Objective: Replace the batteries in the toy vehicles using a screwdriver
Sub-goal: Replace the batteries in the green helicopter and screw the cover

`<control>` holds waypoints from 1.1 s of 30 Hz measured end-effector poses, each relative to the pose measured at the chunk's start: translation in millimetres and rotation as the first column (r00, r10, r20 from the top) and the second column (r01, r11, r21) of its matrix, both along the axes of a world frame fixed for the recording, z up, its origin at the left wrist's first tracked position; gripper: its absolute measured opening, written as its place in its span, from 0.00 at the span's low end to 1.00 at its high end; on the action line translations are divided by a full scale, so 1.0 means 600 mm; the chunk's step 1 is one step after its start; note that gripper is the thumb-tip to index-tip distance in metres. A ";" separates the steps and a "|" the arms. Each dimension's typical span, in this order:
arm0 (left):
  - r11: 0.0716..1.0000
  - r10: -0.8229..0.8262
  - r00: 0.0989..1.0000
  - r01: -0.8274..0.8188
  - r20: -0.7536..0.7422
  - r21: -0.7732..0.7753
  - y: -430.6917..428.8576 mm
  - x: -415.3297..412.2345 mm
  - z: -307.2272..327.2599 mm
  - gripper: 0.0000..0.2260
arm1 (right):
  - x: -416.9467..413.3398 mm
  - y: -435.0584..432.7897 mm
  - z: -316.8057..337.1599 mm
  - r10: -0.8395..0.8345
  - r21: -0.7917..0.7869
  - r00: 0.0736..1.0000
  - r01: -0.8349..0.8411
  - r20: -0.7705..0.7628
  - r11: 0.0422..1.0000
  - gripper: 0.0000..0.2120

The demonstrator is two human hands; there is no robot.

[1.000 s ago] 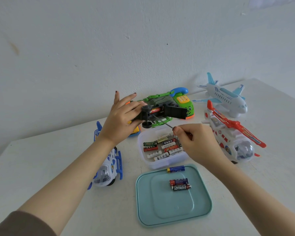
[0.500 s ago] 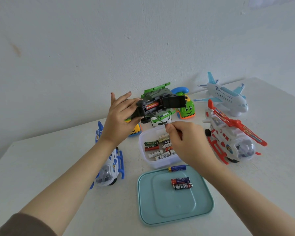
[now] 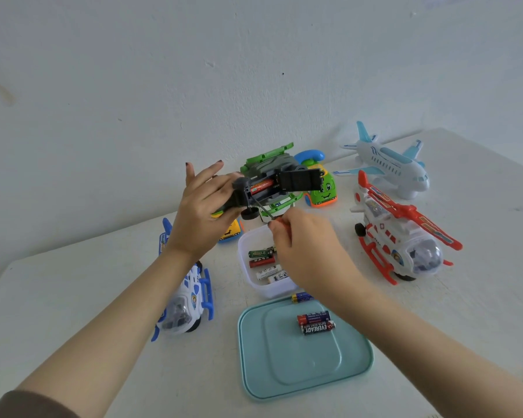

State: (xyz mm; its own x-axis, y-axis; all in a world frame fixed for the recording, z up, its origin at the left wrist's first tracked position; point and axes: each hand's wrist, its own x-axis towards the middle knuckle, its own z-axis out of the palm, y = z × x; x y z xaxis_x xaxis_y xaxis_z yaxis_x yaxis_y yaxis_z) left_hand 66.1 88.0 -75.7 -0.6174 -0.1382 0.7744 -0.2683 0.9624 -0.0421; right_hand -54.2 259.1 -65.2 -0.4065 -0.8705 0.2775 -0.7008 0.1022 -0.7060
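Plainly, a white table (image 3: 73, 297) stood against a bare white wall (image 3: 254, 70). A teal lid (image 3: 284, 372) lay at six o'clock of the view with two batteries (image 3: 316, 322) on it, and a clear tub (image 3: 248, 267) of batteries sat just beyond it. A red helicopter (image 3: 399, 236) stood at three o'clock of the tub, a pale airplane (image 3: 390, 164) at two, and a blue helicopter (image 3: 191, 297) at eight.

The left hand (image 3: 203, 212) held the green toy vehicle (image 3: 272, 176) aloft at twelve o'clock of the tub, its underside turned to the camera, fingers reaching behind the body. Its battery bay was open, with a red battery (image 3: 261, 186) inside. The right hand (image 3: 308, 251) pinched the screwdriver (image 3: 264, 210), whose shaft slanted towards the bay.
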 end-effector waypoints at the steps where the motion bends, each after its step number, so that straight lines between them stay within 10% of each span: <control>1: 1.000 0.001 1.000 0.000 0.011 -0.011 -0.001 -0.002 -0.001 0.15 | 0.005 -0.001 -0.003 -0.011 0.034 1.000 0.012 -0.019 0.999 0.14; 33: 0.972 0.019 0.996 0.001 0.085 -0.233 -0.008 -0.005 0.006 0.12 | -0.060 0.036 0.007 -0.105 0.173 0.991 0.119 -0.088 0.978 0.16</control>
State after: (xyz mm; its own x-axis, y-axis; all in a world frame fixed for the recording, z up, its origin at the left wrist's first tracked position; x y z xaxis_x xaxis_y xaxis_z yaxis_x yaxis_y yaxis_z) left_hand 62.9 83.2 -71.9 -0.6823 0.0336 0.7303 -0.2626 0.9210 -0.2877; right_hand -90.5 280.5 -61.3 -0.4878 -0.8587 0.1570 -0.7297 0.3023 -0.6133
